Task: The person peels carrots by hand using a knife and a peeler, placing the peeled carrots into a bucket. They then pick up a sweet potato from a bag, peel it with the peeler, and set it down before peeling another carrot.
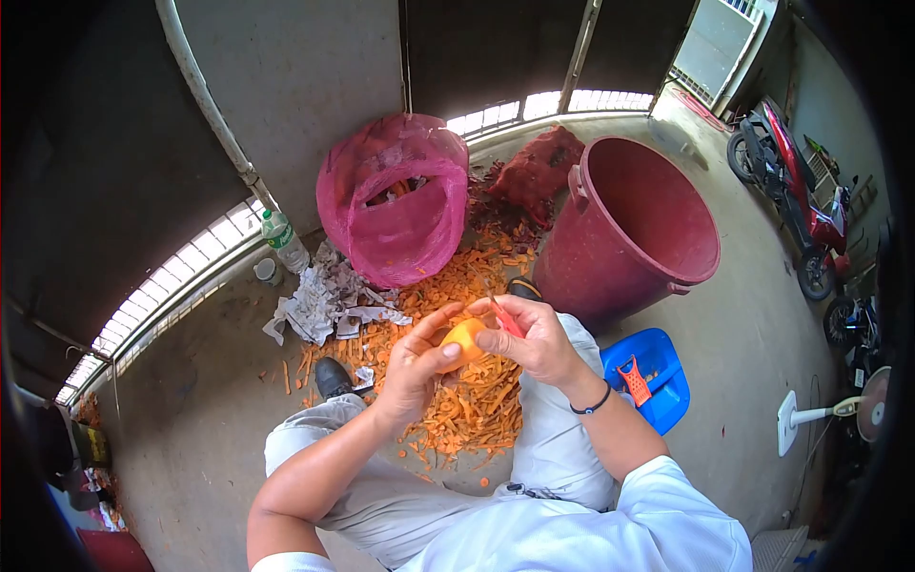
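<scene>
In the middle of the head view, my left hand (416,367) is closed around a smooth yellow-orange piece of produce (464,343). My right hand (537,345) grips a small tool with a red handle (507,320), its tip pointing up and away from me. The right thumb rests against the right side of the orange piece, so the hands nearly meet. Under both hands, a heap of orange peelings (467,405) covers the floor between my legs. The tool's exact kind is hard to make out.
Ahead stand a pink plastic bag (405,234), a red mesh sack (541,172) and a large maroon bin (610,253). Crumpled paper (329,300) and a bottle (284,238) lie left. A blue tray (675,386) holding an orange tool (635,379) sits right, with a fan (872,405) beyond.
</scene>
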`<state>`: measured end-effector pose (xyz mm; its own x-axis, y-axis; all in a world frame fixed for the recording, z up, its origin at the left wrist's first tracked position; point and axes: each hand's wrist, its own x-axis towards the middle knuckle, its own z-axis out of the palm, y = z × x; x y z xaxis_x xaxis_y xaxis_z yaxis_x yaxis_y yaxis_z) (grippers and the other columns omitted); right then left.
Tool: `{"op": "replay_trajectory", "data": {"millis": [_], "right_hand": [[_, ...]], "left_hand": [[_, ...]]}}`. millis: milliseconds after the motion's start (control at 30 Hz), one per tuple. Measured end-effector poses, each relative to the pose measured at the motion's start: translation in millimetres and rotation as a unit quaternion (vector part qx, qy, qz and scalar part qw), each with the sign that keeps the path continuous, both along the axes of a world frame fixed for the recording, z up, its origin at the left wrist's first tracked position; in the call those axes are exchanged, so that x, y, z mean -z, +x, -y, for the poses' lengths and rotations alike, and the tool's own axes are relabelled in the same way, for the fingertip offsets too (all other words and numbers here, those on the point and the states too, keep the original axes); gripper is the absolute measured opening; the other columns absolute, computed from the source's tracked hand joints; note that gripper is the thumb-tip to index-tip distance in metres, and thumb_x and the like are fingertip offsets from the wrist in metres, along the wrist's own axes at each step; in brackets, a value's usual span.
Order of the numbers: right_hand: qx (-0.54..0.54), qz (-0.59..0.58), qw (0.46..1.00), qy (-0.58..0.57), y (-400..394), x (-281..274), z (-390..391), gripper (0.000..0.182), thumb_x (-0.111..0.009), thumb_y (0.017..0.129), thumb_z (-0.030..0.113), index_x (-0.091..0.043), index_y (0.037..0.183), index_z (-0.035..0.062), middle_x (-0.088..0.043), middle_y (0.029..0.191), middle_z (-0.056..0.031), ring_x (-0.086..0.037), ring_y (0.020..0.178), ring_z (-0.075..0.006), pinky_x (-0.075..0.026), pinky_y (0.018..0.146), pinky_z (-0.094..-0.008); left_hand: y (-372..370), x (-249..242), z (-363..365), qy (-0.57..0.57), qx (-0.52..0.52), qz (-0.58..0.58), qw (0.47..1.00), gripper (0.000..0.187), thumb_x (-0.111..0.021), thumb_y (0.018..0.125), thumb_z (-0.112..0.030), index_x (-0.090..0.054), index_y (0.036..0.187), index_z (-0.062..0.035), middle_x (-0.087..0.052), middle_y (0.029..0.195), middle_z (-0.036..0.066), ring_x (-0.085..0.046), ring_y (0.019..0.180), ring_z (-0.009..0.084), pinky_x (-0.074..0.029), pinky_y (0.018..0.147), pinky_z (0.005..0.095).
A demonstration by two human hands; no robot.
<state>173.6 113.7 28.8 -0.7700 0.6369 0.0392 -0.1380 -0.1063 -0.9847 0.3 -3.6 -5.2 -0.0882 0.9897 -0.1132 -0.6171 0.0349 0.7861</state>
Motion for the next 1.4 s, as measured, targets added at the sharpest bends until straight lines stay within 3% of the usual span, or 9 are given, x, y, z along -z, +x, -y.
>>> {"op": "replay_trajectory", "data": {"millis": [167, 333, 467, 533, 700, 867, 967, 1233, 1400], "right_hand": [[-0.025, -0.025, 0.999, 0.006, 6.5, 9.8, -6.5, 0.043, -0.082, 0.091, 0.015, -0.066, 0.128, -0.0018, -0.074, 0.111, -0.0073, -0.064, 0.082, -0.0062, -0.051, 0.072, -0.0211], [0.012, -0.089, 0.971, -0.22, 13.1, 16.6, -15.4, 0.042, -0.081, 0.088, 0.004, -0.066, 0.127, -0.0012, -0.073, 0.114, -0.009, -0.068, 0.079, -0.0096, -0.057, 0.072, -0.0245], [0.028, -0.093, 0.978, -0.187, 5.2, 18.1, -12.8, 0.042, -0.081, 0.09, 0.006, -0.066, 0.128, -0.0009, -0.073, 0.115, -0.0109, -0.061, 0.064, -0.0053, -0.048, 0.054, -0.021], [0.04, -0.092, 0.995, 0.022, -5.0, 27.8, -5.0, 0.035, -0.078, 0.094, 0.012, -0.068, 0.125, -0.0008, -0.075, 0.103, -0.0099, -0.056, 0.058, -0.0028, -0.038, 0.046, -0.0194], [0.071, -0.005, 0.995, -0.077, 0.6, 30.7, -9.8, 0.028, -0.076, 0.096, 0.014, -0.07, 0.118, -0.0011, -0.073, 0.087, -0.0068, -0.06, 0.056, -0.006, -0.042, 0.045, -0.0194], [0.127, -0.114, 0.939, -0.3, -1.5, 36.4, -18.9, 0.024, -0.074, 0.097, 0.012, -0.067, 0.116, -0.0008, -0.073, 0.09, -0.0091, -0.06, 0.05, -0.008, -0.045, 0.044, -0.0204], [0.084, -0.059, 0.97, -0.22, 3.1, 33.7, -20.8, 0.031, -0.076, 0.096, 0.012, -0.064, 0.121, -0.0017, -0.074, 0.096, -0.0112, -0.059, 0.05, -0.0079, -0.048, 0.047, -0.021], [0.152, -0.133, 0.969, -0.141, 25.8, 41.6, -40.2, 0.035, -0.078, 0.094, 0.012, -0.062, 0.123, -0.0017, -0.072, 0.095, -0.0087, -0.067, 0.064, -0.0104, -0.048, 0.051, -0.0214], [0.427, -0.11, 0.888, 0.13, 90.4, 16.3, -104.7, 0.023, -0.076, 0.093, 0.004, -0.064, 0.112, -0.0003, -0.067, 0.102, -0.0052, -0.064, 0.083, -0.0112, -0.055, 0.075, -0.0257]], "left_hand": [[-2.6, 8.6, -3.7, 0.033, -0.067, -0.086, 0.993, 0.062, -0.085, 0.083, -0.003, -0.058, 0.14, 0.0002, -0.07, 0.122, 0.01, -0.067, 0.098, 0.0114, -0.055, 0.074, 0.0277], [-14.6, 10.9, -4.1, 0.033, -0.105, -0.077, 0.991, 0.044, -0.085, 0.082, 0.002, -0.07, 0.123, 0.0024, -0.074, 0.113, 0.011, -0.071, 0.1, 0.0147, -0.059, 0.078, 0.0272], [-14.6, 9.6, -6.5, 0.07, -0.099, -0.109, 0.987, 0.041, -0.084, 0.082, 0.003, -0.07, 0.121, 0.0049, -0.072, 0.121, 0.018, -0.07, 0.109, 0.0199, -0.059, 0.088, 0.0305], [-12.8, 11.9, -7.2, 0.092, -0.102, -0.168, 0.976, 0.04, -0.085, 0.082, 0.002, -0.071, 0.12, 0.0048, -0.071, 0.123, 0.019, -0.07, 0.112, 0.0217, -0.057, 0.094, 0.0321], [-21.5, 15.2, -14.5, 0.158, -0.086, -0.39, 0.903, 0.037, -0.088, 0.078, -0.002, -0.075, 0.113, 0.0024, -0.072, 0.125, 0.019, -0.068, 0.119, 0.0243, -0.052, 0.105, 0.035], [-12.1, 17.1, -30.0, 0.118, -0.101, -0.272, 0.95, 0.055, -0.087, 0.079, 0.002, -0.064, 0.129, 0.0034, -0.069, 0.129, 0.018, -0.066, 0.121, 0.0237, -0.053, 0.104, 0.0354], [-5.3, 15.7, -42.4, 0.084, -0.084, -0.206, 0.971, 0.076, -0.085, 0.079, 0.005, -0.048, 0.145, 0.0035, -0.066, 0.132, 0.018, -0.062, 0.126, 0.0224, -0.053, 0.105, 0.0353], [1.6, 14.3, -86.6, -0.012, -0.176, -0.039, 0.984, 0.016, -0.067, 0.102, -0.012, -0.069, 0.108, 0.0035, -0.073, 0.084, 0.013, -0.068, 0.063, 0.0173, -0.055, 0.052, 0.0283], [-12.0, 29.0, -106.9, -0.026, -0.149, -0.052, 0.987, 0.037, -0.064, 0.104, -0.041, -0.059, 0.085, -0.0095, -0.059, 0.063, 0.005, -0.057, 0.053, 0.0147, -0.041, 0.043, 0.0257]]}}
